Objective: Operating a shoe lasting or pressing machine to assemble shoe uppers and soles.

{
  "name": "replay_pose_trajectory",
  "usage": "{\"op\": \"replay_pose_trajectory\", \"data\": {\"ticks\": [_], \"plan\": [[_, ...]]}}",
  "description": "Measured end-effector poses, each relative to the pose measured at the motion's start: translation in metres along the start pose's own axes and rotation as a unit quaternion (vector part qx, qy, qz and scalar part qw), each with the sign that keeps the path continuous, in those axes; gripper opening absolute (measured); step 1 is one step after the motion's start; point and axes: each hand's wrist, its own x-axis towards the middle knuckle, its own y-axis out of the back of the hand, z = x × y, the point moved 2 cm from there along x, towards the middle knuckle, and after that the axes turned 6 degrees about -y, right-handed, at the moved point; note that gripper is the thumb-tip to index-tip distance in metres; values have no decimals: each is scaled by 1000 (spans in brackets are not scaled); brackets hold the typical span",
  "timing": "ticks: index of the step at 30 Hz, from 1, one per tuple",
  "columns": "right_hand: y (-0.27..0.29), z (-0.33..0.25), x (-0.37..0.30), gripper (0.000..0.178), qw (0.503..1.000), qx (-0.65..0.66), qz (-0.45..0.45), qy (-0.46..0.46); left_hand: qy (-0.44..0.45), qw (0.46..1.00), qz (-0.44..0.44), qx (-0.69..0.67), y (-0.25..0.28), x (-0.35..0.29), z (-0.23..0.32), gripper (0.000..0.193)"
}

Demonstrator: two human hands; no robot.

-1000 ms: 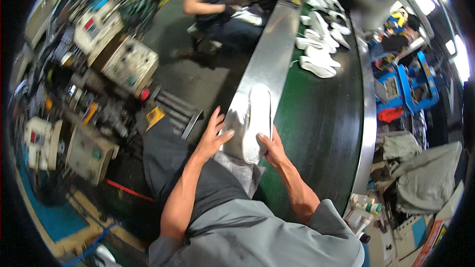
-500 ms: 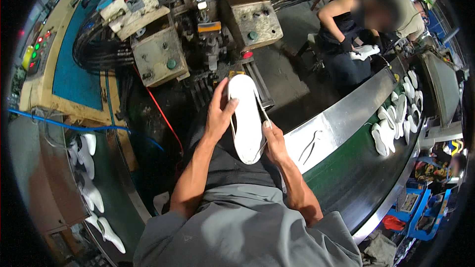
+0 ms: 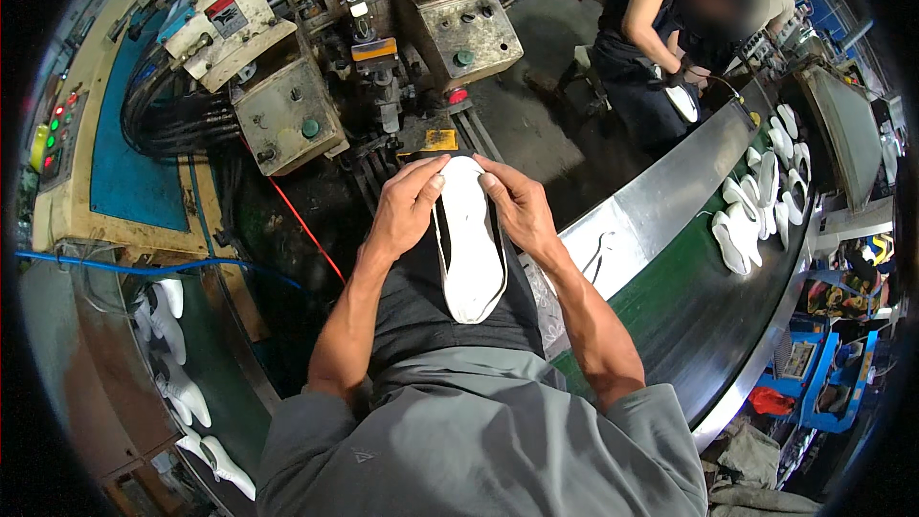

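Observation:
A white shoe upper (image 3: 469, 239) lies lengthwise above my lap, its pale, flat underside facing up. My left hand (image 3: 407, 209) grips the left edge at its far end, thumb on top and fingers curled behind. On the opposite side of that end, my right hand (image 3: 518, 208) pinches the edge the same way. The near, wider end rests free against my dark trousers (image 3: 412, 311). My fingertips behind the upper are hidden.
Pincers (image 3: 601, 258) lie on a metal ledge (image 3: 651, 196) to my right. Beyond it a green conveyor belt (image 3: 661, 325) carries several white uppers (image 3: 735, 241); more uppers (image 3: 182, 388) sit at left. A machine with control boxes (image 3: 292, 120) stands ahead. A co-worker (image 3: 646, 48) holds another upper.
My right hand has moved from the upper's right side up to its far end. My left hand has shifted slightly left and now grips the far end too.

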Motion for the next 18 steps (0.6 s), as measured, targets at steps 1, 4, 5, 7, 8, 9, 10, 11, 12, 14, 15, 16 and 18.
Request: {"op": "replay_pose_trajectory", "data": {"ticks": [1, 4, 5, 7, 8, 9, 10, 11, 12, 14, 15, 16, 18], "plan": [[2, -13, 3, 36, 1000, 3, -4, 2, 2, 1000, 2, 4, 6, 1, 2, 33], [2, -35, 14, 21, 966, -173, 5, 193, -97, 990, -10, 99, 14, 10, 13, 29], [-2, -32, 14, 21, 966, -172, 6, 194, -99, 990, -12, 100, 14, 10, 13, 29], [-10, -23, 16, 16, 963, -214, 12, 163, -106, 983, -8, 148, 11, 8, 11, 26], [-13, -20, 16, 14, 954, -232, 31, 186, -106, 983, -8, 148, 7, 8, 10, 26], [-13, -16, 16, 14, 954, -233, 31, 187, -102, 981, 0, 168, 3, 8, 9, 24], [-14, -15, 15, 14, 957, -241, 24, 156, -98, 977, 6, 187, 2, 7, 10, 22], [-14, -15, 15, 14, 960, -250, 16, 125, -97, 977, 6, 187, 3, 5, 10, 22], [-15, -15, 15, 14, 960, -249, 15, 125, -95, 978, 2, 184, 3, 4, 10, 20], [-9, -18, 18, 14, 971, -206, 22, 118, -98, 979, -4, 176, 7, 9, 15, 19], [-3, -19, 19, 14, 971, -208, 24, 117, -114, 980, -30, 159, 12, 12, 17, 18], [2, -31, 19, 13, 968, -196, -8, 154, -129, 980, -55, 144, 16, 13, 20, 17], [4, -38, 24, 11, 961, -203, -44, 184, -142, 977, -67, 146, 18, 20, 22, 16]]}}
